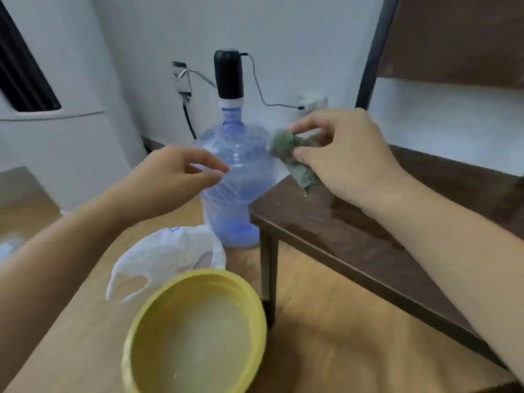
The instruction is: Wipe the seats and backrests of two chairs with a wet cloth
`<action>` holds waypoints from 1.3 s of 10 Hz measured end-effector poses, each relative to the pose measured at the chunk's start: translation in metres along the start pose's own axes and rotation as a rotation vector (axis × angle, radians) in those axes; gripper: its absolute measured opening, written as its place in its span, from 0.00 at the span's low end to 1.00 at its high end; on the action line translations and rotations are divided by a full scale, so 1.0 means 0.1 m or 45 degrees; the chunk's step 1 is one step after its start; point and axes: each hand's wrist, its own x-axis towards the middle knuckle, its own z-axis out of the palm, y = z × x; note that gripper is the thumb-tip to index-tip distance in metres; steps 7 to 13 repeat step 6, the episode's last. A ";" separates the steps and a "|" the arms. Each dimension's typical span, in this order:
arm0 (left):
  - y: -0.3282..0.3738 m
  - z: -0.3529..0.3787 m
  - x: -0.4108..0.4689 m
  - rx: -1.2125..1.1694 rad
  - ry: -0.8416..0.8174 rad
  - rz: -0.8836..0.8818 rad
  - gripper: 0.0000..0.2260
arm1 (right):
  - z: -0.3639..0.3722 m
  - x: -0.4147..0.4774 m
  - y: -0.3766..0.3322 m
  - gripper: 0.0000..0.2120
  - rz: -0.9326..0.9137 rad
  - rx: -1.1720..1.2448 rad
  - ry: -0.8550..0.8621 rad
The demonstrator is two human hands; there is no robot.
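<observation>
Right hand (344, 157) pinches a bunched green cloth (295, 158) above the chair (354, 236) seat's near-left corner, long axis hanging roughly downward. Left hand (173, 177) empty, fingers loosely curled. Plastic bag (170, 256) print too blurry.

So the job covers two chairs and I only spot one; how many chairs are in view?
1. The dark wooden chair stands on the right, beside the water bottle, with the cloth held above its seat. A second chair may be out of frame.
</observation>
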 end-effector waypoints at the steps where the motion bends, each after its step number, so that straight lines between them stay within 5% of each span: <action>1: -0.72 -0.06 -0.50 -0.121 0.010 -0.201 0.07 | 0.61 -0.32 -0.43 0.15 -0.172 -0.004 -0.220; 2: -1.26 0.19 -0.88 -0.274 -0.015 -0.420 0.08 | 1.20 -0.79 -0.51 0.15 -0.226 -0.073 -0.449; 3: -1.64 0.63 -1.04 -0.335 -0.089 -0.584 0.07 | 1.77 -1.12 -0.18 0.13 0.023 -0.144 -0.721; 5: -2.15 1.39 -1.05 -0.105 -0.244 -0.607 0.10 | 2.83 -1.53 0.81 0.12 0.728 -0.042 -0.809; 6: -2.21 1.60 -1.11 0.039 -0.331 -0.592 0.12 | 2.96 -1.69 1.04 0.13 0.840 0.012 -0.815; 13: -2.21 1.60 -1.11 0.039 -0.331 -0.592 0.12 | 2.96 -1.69 1.04 0.13 0.840 0.012 -0.815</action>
